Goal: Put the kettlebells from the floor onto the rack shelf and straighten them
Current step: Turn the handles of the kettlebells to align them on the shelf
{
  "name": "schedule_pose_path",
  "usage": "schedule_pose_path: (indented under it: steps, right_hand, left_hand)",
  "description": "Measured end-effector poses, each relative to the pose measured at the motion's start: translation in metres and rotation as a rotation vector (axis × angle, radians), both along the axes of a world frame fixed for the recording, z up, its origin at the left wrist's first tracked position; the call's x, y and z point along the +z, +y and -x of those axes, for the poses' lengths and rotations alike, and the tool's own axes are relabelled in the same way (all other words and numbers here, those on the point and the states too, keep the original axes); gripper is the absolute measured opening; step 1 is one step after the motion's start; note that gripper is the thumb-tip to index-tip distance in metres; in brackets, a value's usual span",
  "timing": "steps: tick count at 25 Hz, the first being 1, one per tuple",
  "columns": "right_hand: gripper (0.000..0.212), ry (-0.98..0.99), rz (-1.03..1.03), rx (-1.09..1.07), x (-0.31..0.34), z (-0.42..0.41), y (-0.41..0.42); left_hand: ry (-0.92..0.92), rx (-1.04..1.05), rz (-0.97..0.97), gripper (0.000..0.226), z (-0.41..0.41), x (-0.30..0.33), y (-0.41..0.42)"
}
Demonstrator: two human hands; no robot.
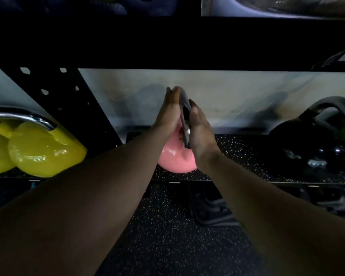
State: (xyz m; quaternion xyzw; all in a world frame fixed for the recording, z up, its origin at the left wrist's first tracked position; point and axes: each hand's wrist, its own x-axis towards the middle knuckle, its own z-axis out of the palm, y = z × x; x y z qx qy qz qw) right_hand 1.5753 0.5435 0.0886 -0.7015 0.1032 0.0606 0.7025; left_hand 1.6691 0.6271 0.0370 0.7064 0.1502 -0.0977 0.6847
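Both bare forearms reach forward and converge; the left hand [168, 114] and right hand [200, 128] press flat together, fingers extended, palms facing inward.

No readable text, label, brand, number or sign anywhere: none on the pink kettlebell [175, 158] under the fingers [170, 100], none on the yellow kettlebell [42, 152] or black kettlebell [307, 144] to either side.
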Motion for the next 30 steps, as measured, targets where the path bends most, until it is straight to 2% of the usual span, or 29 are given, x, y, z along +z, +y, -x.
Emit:
schedule_pose_path:
  steps: [7, 8, 10, 12, 19, 24, 26, 30]
  right_hand:
    - [0.045, 0.038, -0.136, -0.062, 0.000, 0.007, 0.015]
    - [0.045, 0.030, -0.142, -0.073, -0.003, 0.007, 0.015]
    - [0.045, 0.020, -0.127, -0.087, -0.006, 0.008, 0.015]
    - [0.046, 0.021, -0.090, -0.093, -0.007, 0.008, 0.015]
    - [0.047, 0.036, 0.043, -0.076, 0.003, 0.016, 0.015]
    - [0.048, 0.054, 0.016, 0.004, 0.008, 0.017, 0.007]
    - [0.048, 0.069, -0.015, -0.002, 0.007, 0.018, 0.009]
    - [0.050, 0.018, -0.045, 0.021, 0.008, 0.016, 0.008]
  left_hand:
    - [0.036, -0.052, 0.045, 0.055, 0.012, 0.030, 0.005]
    - [0.032, -0.062, 0.021, 0.061, 0.014, 0.032, 0.003]
    - [0.011, -0.068, -0.021, 0.087, 0.013, 0.028, 0.002]
    - [-0.011, -0.078, -0.045, 0.094, 0.007, 0.021, 0.005]
    - [-0.054, -0.138, -0.252, 0.066, 0.015, 0.039, 0.009]
    - [-0.143, -0.076, -0.368, 0.056, 0.018, 0.041, 0.008]
    - [-0.133, -0.089, -0.403, 0.054, 0.018, 0.045, 0.006]
    - [-0.039, -0.155, -0.343, 0.061, 0.011, 0.049, 0.001]
